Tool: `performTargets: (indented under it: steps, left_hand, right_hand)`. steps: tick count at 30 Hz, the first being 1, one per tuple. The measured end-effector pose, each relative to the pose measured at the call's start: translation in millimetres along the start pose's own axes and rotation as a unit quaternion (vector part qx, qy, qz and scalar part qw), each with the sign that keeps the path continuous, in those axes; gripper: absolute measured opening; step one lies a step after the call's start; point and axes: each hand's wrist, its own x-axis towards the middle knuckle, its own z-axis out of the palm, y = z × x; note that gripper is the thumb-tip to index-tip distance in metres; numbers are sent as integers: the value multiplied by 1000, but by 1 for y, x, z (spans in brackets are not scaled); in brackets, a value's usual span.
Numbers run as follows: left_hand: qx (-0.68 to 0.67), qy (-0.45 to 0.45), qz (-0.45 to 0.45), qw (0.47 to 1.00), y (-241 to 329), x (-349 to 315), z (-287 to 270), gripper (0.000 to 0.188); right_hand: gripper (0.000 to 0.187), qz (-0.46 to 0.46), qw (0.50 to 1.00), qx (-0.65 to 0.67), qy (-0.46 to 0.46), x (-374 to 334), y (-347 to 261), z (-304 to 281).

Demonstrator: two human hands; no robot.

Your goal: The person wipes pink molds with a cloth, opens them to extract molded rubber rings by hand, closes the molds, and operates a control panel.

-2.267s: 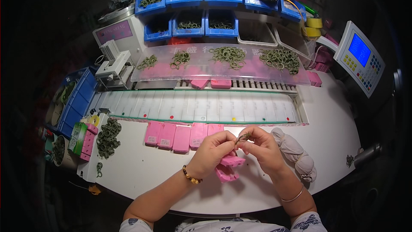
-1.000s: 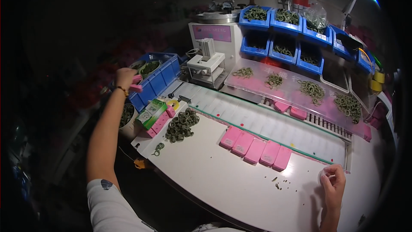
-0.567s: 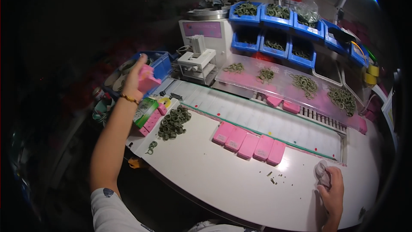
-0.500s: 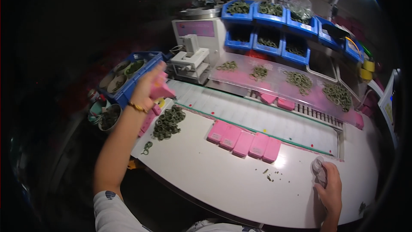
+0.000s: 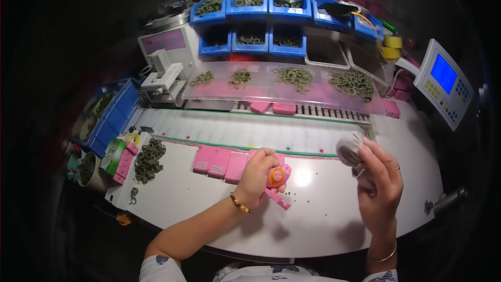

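Note:
Over the middle of the white table [image 5: 302,230], my left hand [image 5: 252,180] is closed on a pink plastic piece with a round orange-yellow disc [image 5: 277,177]; a pink strip sticks out below it. My fingers hide part of it, and I cannot tell its kind. Just behind that hand stands a row of pink boxes [image 5: 236,167], partly covered by the hand. To the right, my right hand [image 5: 380,190] pinches a crumpled grey cloth [image 5: 348,147], raised above the table. Small dark bits lie between the hands.
Green rings [image 5: 150,161] are piled at left beside a pink block [image 5: 123,164]. A white conveyor belt [image 5: 219,128] crosses behind the boxes. Beyond it, a clear tray [image 5: 261,91] bears ring piles below blue bins [image 5: 250,8]. A control panel [image 5: 444,83] stands at right.
My left hand has come from the far left to the table's middle with the pink piece. The right hand has lifted the grey cloth off the table. The view has turned right.

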Motion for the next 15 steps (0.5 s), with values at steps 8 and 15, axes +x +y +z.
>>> performTargets:
  steps: [8,15]
  left_hand:
    - [121,-11,171,978,-21,6,15,8]
    - [60,-33,234,970,-15,-2,28,14]
  right_hand:
    - [44,-153,977,-17,-144,-15,-13,23]
    - [40,-192,962,-65,-183,-32,-34,34]
